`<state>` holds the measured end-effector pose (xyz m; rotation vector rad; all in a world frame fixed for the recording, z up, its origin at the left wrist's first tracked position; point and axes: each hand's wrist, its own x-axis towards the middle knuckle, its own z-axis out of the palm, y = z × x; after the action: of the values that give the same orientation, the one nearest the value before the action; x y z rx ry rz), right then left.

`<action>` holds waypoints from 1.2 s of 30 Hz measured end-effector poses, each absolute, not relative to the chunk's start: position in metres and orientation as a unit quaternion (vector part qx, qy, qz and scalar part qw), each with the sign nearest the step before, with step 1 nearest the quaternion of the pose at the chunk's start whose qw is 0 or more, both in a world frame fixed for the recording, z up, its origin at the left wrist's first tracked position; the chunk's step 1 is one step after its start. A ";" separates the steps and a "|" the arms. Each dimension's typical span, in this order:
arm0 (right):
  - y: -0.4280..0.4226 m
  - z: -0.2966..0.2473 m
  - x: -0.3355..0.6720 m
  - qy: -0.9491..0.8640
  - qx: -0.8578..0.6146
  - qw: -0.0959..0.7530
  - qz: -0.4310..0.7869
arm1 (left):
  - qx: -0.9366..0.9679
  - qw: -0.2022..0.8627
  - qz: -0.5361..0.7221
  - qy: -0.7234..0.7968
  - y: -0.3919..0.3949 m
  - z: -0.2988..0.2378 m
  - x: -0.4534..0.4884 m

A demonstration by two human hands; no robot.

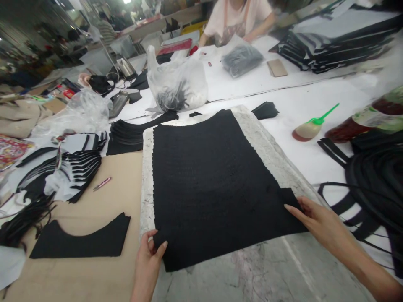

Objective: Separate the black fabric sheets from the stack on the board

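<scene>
Black cut pieces with curved far edges (208,180) lie overlapped in a fan on a grey, smeared board (252,272). My left hand (148,256) pinches the near left corner of the front piece between thumb and fingers. At the right end of that same piece, my right hand (310,214) grips the corner, thumb on top and fingers partly hidden. On the tan sheet to the left rests a separate black piece with a curved cut-out (83,237).
Small snips (102,183) lie on the tan sheet (116,197). A green-tipped squeeze bottle (307,129), a large bottle of dark red liquid (355,123) and coiled black strips (378,176) stand at right. A plastic bag (179,79) sits beyond the board. A person (237,21) works across the table.
</scene>
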<state>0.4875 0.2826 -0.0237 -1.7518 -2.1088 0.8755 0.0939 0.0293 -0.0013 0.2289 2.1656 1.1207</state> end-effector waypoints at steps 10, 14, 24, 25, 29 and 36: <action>0.289 -0.007 0.468 -0.733 -0.610 0.130 0.273 | 0.137 0.284 0.374 0.872 0.040 -0.004 0.099; 0.286 -0.010 0.467 -0.729 -0.616 0.146 0.262 | 0.165 0.283 0.340 0.882 0.029 -0.015 0.096; 0.265 -0.004 0.472 -0.820 -0.471 0.230 0.227 | 0.174 0.246 0.293 0.907 0.026 -0.020 0.094; 0.264 -0.006 0.474 -0.827 -0.458 0.236 0.223 | 0.173 0.235 0.278 0.915 0.026 -0.020 0.094; 0.266 -0.017 0.476 -0.789 -0.535 0.214 0.214 | 0.171 0.216 0.247 0.929 0.026 -0.021 0.095; 0.282 -0.025 0.462 -0.753 -0.616 0.114 0.202 | 0.168 0.232 0.295 0.912 0.025 -0.027 0.092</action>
<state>0.4620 0.2819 -0.0248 -1.8051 -2.2081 0.5929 0.0919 0.0248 -0.0269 0.4617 2.5062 0.8097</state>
